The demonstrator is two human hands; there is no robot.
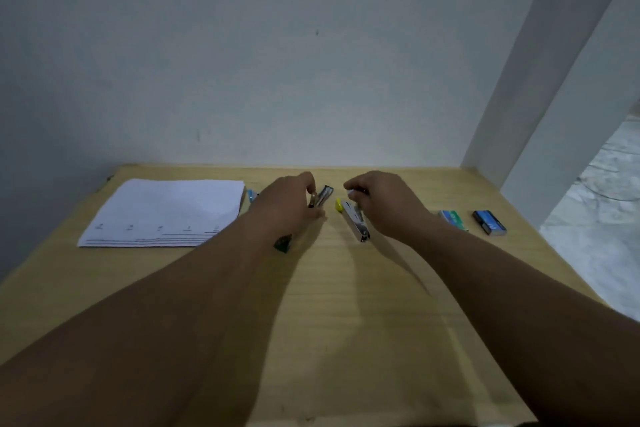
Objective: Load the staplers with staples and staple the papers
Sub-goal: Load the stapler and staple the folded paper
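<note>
A stack of white papers (166,211) lies at the table's far left. My left hand (289,201) pinches a small dark staple box (323,196) near the middle of the table. A green object (283,243) shows under my left wrist. My right hand (377,201) rests closed on the back of a silver stapler with a yellow end (353,222), which lies on the table. A bit of something blue (251,195) peeks out behind my left hand.
On the right of the wooden table (346,305) lie a green-and-blue staple box (453,218) and a dark blue box (490,222). A grey wall runs close behind the table. A white pillar (540,97) stands at the right, with pale floor beyond it.
</note>
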